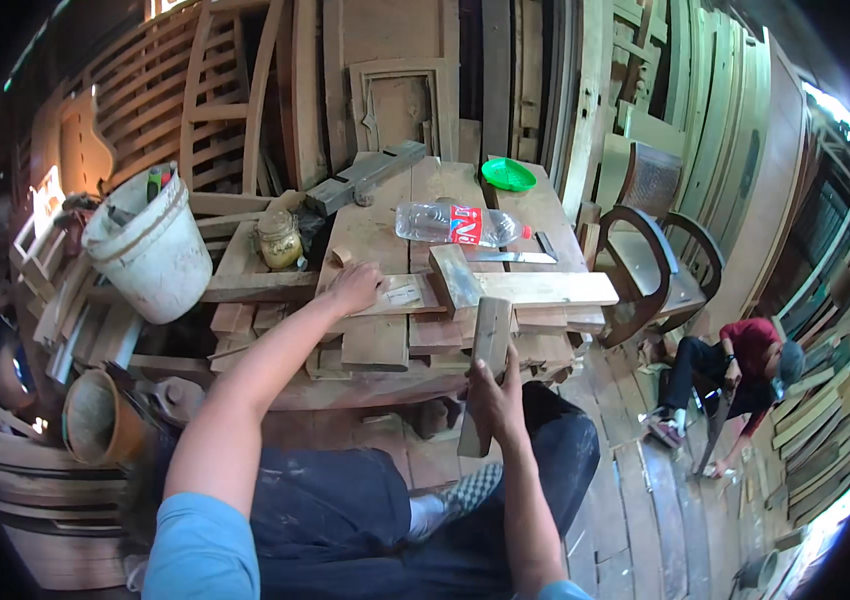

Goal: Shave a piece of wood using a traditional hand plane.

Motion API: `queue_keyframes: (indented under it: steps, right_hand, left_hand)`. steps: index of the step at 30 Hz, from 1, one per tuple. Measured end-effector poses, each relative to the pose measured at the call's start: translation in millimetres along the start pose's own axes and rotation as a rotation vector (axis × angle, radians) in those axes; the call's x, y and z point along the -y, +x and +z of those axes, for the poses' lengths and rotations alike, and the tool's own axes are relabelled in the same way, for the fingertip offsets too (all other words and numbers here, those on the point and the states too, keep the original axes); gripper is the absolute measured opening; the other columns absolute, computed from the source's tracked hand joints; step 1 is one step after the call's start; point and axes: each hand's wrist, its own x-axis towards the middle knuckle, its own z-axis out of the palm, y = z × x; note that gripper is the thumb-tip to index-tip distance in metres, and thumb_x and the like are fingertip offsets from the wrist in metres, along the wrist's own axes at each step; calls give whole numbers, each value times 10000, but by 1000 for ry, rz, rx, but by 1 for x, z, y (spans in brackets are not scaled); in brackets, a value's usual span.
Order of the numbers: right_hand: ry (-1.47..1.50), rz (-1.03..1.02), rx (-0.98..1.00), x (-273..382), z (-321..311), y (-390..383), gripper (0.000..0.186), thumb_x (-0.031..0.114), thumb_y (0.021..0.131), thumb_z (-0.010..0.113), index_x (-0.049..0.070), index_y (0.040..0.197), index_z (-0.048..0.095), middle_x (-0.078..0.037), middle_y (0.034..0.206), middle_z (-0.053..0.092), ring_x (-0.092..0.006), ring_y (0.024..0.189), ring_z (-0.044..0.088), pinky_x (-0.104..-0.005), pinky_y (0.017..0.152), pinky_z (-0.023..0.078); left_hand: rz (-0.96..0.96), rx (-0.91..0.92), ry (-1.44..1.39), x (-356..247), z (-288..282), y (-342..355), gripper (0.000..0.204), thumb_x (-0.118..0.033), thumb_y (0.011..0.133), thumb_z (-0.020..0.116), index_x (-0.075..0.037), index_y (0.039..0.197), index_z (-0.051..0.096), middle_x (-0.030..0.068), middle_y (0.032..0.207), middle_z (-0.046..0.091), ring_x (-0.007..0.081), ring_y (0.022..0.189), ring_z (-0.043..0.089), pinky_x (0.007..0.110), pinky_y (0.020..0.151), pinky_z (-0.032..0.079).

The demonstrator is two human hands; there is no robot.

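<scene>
My right hand [495, 395] is wrapped round a rectangular wooden block [491, 335], held upright in front of the bench's near edge. My left hand [355, 288] lies over a long wooden board [555, 289] on the wooden workbench [425, 185]. Its fingers are bent and closed; what they hold, if anything, is hidden. A short wooden block [455, 276] lies across the board, between my hands. Just behind my left hand sits a small curved piece of wood [342, 257]. A try square [515, 256] with a metal blade lies behind the board.
A clear bottle [455, 224] with a red label lies on the bench, near a green dish [508, 174], a wooden hand plane [367, 177] and a glass jar [279, 240]. A white bucket [148, 245] stands left. At right are a chair [660, 250] and a crouching person [735, 370] with a saw.
</scene>
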Motion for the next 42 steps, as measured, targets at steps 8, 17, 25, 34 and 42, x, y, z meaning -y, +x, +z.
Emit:
queue_keyframes:
  steps: [8, 17, 25, 34, 42]
  right_hand:
    - [-565, -11, 54, 14, 32, 3, 630, 220, 934, 586, 52, 1447, 262, -330, 1087, 609, -431, 993, 633, -481, 828, 489]
    - [-986, -55, 124, 19, 97, 83, 621, 288, 945, 538, 114, 1476, 267, -341, 1029, 619, -479, 956, 615, -492, 813, 485]
    - [-1211, -18, 128, 29, 111, 91, 696, 382, 931, 561, 142, 1501, 241, -320, 1061, 624, -469, 1016, 594, -498, 867, 461]
    - [-1445, -140, 126, 22, 123, 90, 647, 372, 971, 481, 8, 1456, 253, -301, 851, 646, -456, 792, 629, -514, 689, 482]
    - [-1556, -289, 239, 29, 136, 86, 645, 244, 951, 532, 11, 1472, 232, -266, 824, 647, -438, 731, 622, -510, 649, 468]
  left_hand:
    - [-128, -237, -115, 18, 56, 15, 178, -137, 842, 535, -62, 1001, 561, 168, 1084, 565, 325, 1104, 511, 478, 926, 394]
    - [-198, -197, -259, -4, 41, 10, 220, -50, 805, 500, -32, 1018, 554, 175, 1057, 603, 336, 1066, 543, 462, 902, 419]
    - [-62, -440, -62, 1, 32, -37, 332, -219, 839, 595, 24, 1058, 535, 213, 1088, 561, 366, 1032, 539, 470, 891, 428]
    - [-420, 381, -907, 15, -36, -197, 313, -283, 1003, 456, 1, 1082, 563, 220, 863, 591, 401, 856, 601, 474, 750, 453]
    - [-472, 402, -601, -3, -69, -206, 343, -214, 1005, 432, 4, 1266, 476, 280, 943, 636, 397, 829, 646, 461, 665, 501]
